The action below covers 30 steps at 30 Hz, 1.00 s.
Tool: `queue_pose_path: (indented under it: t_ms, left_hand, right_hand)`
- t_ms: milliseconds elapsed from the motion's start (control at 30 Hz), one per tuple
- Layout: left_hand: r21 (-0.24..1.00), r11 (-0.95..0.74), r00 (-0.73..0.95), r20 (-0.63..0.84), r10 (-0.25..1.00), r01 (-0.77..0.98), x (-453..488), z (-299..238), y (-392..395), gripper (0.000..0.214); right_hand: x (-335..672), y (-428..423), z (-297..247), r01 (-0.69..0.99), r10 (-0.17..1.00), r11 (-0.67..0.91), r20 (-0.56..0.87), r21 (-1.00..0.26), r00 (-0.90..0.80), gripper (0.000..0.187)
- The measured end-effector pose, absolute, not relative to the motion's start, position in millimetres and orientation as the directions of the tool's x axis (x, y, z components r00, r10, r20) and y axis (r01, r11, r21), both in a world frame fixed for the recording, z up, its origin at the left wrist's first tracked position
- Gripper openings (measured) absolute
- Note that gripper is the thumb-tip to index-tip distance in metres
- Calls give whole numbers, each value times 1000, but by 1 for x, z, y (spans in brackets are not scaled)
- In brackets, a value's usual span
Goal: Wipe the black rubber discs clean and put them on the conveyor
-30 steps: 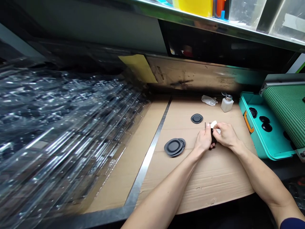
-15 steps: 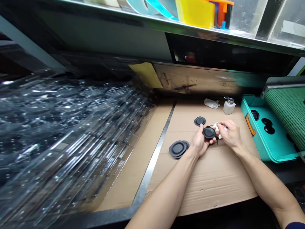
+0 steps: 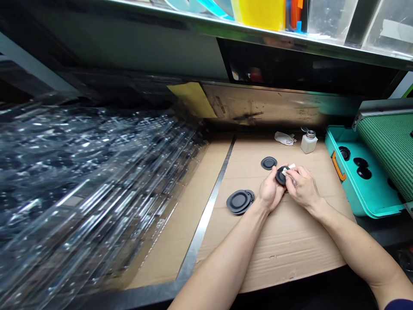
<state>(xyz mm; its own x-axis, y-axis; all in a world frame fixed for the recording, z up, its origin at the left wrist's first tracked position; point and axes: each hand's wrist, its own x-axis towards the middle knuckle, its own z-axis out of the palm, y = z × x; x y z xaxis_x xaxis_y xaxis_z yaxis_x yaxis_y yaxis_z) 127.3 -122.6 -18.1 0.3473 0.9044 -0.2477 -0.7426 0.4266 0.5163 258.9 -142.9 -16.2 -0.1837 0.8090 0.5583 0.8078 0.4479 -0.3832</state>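
My left hand (image 3: 270, 189) is closed around the edge of a round black disc-shaped part (image 3: 281, 175), holding it above the cardboard. My right hand (image 3: 301, 186) pinches a folded white cloth (image 3: 285, 171) and presses it on the face of that part. Just behind my left hand, a single black disc (image 3: 269, 162) lies flat. Left of my wrist, several similar discs (image 3: 239, 201) lie overlapped in a small stack. The back of the held part is hidden by my fingers.
A white pump bottle (image 3: 309, 142) with its lid up and a crumpled white cloth (image 3: 285, 138) stand at the back. Right, a teal bin (image 3: 364, 196) holds black discs beside a green conveyor belt (image 3: 389, 140). Clear plastic trays (image 3: 106, 185) are piled at left.
My right hand has moved left, bringing the white cloth onto the black part's face. The part has tilted in my left hand. The view has shifted slightly.
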Motion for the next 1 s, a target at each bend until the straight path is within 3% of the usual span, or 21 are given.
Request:
queue_pose_path:
  t_ms: [233, 467, 667, 767, 867, 1000]
  left_hand:
    - [482, 465, 419, -207, 884, -743, 131, -16, -125, 45]
    - [440, 512, 420, -294, 859, -738, 126, -14, -126, 45]
    - [429, 535, 481, -236, 844, -728, 130, -10, -131, 47]
    - [416, 564, 507, -250, 825, -713, 127, -12, -129, 53]
    - [442, 547, 477, -268, 837, -711, 121, -14, -125, 46]
    - [489, 535, 440, -304, 845, -689, 118, -15, -120, 37]
  right_hand:
    - [255, -143, -17, 788, 788, 489, 577, -375, -215, 30]
    - [256, -142, -17, 668, 731, 647, 548, -369, -406, 24]
    - [258, -141, -13, 734, 732, 593, 602, -331, -320, 29]
    - [261, -140, -9, 696, 728, 647, 522, -310, -444, 28]
    - [264, -142, -3, 673, 716, 690, 390, -268, -579, 22]
    - [266, -147, 5, 748, 766, 636, 272, -189, -583, 19]
